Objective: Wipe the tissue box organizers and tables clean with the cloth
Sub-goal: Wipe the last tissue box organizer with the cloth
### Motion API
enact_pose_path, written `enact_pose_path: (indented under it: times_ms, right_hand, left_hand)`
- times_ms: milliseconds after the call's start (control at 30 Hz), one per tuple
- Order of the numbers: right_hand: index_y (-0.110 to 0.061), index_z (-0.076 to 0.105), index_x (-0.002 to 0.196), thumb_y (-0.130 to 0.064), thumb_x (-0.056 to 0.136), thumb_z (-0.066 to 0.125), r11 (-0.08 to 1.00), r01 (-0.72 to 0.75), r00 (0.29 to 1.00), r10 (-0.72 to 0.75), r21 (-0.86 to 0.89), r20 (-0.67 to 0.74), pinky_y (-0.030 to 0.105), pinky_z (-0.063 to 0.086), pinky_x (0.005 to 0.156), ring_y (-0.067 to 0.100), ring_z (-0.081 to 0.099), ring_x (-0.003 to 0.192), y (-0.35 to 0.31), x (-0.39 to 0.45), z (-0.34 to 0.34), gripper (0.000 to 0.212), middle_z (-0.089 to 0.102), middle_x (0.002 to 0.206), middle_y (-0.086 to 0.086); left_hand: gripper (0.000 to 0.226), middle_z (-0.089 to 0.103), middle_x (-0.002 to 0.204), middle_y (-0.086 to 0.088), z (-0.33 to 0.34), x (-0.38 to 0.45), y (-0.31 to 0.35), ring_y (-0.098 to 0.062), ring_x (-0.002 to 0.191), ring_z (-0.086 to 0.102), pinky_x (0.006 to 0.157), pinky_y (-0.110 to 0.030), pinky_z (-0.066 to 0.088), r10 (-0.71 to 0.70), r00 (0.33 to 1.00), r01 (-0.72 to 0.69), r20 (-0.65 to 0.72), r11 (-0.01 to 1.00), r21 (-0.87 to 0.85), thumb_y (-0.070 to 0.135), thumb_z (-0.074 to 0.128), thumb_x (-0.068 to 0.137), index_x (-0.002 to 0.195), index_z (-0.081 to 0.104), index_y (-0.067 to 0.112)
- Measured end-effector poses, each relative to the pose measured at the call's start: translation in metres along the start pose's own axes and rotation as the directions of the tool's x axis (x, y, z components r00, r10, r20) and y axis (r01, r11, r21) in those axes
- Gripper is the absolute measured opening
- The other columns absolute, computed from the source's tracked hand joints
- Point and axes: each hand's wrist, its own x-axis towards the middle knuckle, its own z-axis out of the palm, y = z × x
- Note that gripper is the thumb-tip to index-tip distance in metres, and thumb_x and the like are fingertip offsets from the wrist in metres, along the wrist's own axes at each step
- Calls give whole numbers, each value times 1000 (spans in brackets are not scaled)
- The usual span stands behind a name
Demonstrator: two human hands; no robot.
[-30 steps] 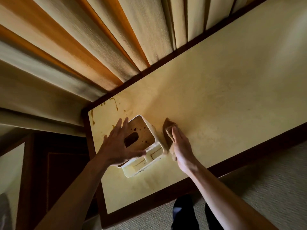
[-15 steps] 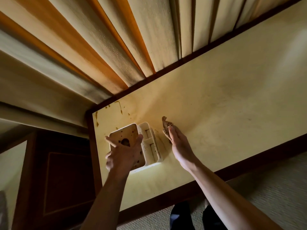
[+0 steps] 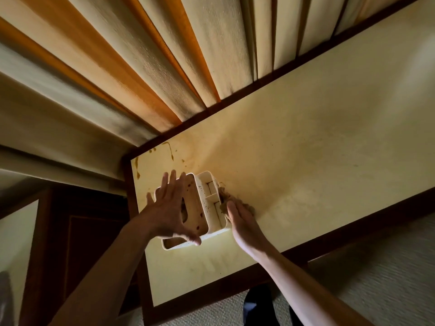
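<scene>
A white tissue box organizer (image 3: 207,196) with a brown-spotted lid and side compartments stands near the left end of the cream table (image 3: 306,165). My left hand (image 3: 169,208) lies flat over its lid, fingers straight, thumb along the near rim. My right hand (image 3: 242,220) presses a brownish cloth (image 3: 226,197) against the organizer's right wall, fingers straight over it; most of the cloth is hidden beneath the hand.
Brown stains (image 3: 169,149) mark the table's far left corner. Pleated curtains (image 3: 164,67) hang right behind the table. A dark wooden cabinet (image 3: 82,243) stands to the left. Carpet (image 3: 376,278) lies along the near edge, with my feet (image 3: 259,302) below.
The organizer has turned on the table. My left hand moved from gripping its near side to lying flat on the lid. My right hand brought the cloth left against the organizer.
</scene>
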Motion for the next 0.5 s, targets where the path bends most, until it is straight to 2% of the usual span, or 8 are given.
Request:
enact_pose_path:
  times_ms: [67,133,167,233,267,333,433,500]
  right_hand:
    - [-26,58,120,-29,107,29,998,-60,997,60,-3,41,19,49,73,9,59,83,2,0,5,32,63,99,2]
    - [-37,32,148,-37,107,26,994,-107,990,109,-28,86,3,43,72,-2,54,103,-2,0,9,42,47,130,-17]
    - [-39,19,153,-39,107,24,992,-113,988,118,-53,103,3,43,70,1,50,112,-5,0,10,46,35,136,-21]
    - [-37,5,155,-39,107,24,994,-91,985,98,-57,142,18,45,96,2,32,132,-10,2,13,52,23,147,-21]
    - [-35,0,155,-38,107,25,996,-72,985,79,-51,154,21,31,110,-2,22,136,-10,5,14,54,17,152,-20]
    - [-34,-3,155,-38,106,26,996,-76,983,83,-51,161,23,14,116,-5,14,136,-11,12,16,57,11,158,-17]
    - [-36,-1,155,-40,107,22,990,-134,976,141,-53,163,37,9,122,4,11,145,-15,28,18,54,7,160,-16]
    - [-37,1,155,-40,107,21,988,-134,977,145,-74,158,36,7,122,6,10,147,-21,38,18,53,9,160,-17]
  left_hand:
    - [168,-58,141,10,-1,3,-2,-25,133,-50,114,-69,-8,-7,999,4,43,998,64,86,77,38,138,-47,34]
    - [168,-59,140,11,0,4,-4,-25,133,-51,115,-70,-6,-11,998,7,61,997,73,86,77,38,137,-49,33]
    - [169,-59,140,11,1,4,-4,-25,134,-50,115,-69,-4,-12,998,8,63,998,62,85,77,38,137,-49,32]
    - [171,-57,142,12,3,5,-5,-25,136,-47,118,-67,0,-13,998,10,60,999,44,86,77,36,139,-47,30]
    - [171,-56,143,11,4,5,-6,-24,136,-47,119,-65,2,-15,998,13,57,999,40,87,75,35,140,-46,28]
    - [172,-54,146,10,4,5,-7,-22,136,-46,121,-61,4,-21,999,20,50,999,28,88,75,34,142,-44,26]
    - [170,-49,150,10,4,4,-5,-20,137,-44,121,-60,5,-29,999,29,30,1000,5,84,78,37,144,-41,27]
    - [169,-48,150,12,3,3,-3,-18,135,-44,121,-60,6,-35,999,35,30,999,-10,81,81,39,145,-40,28]
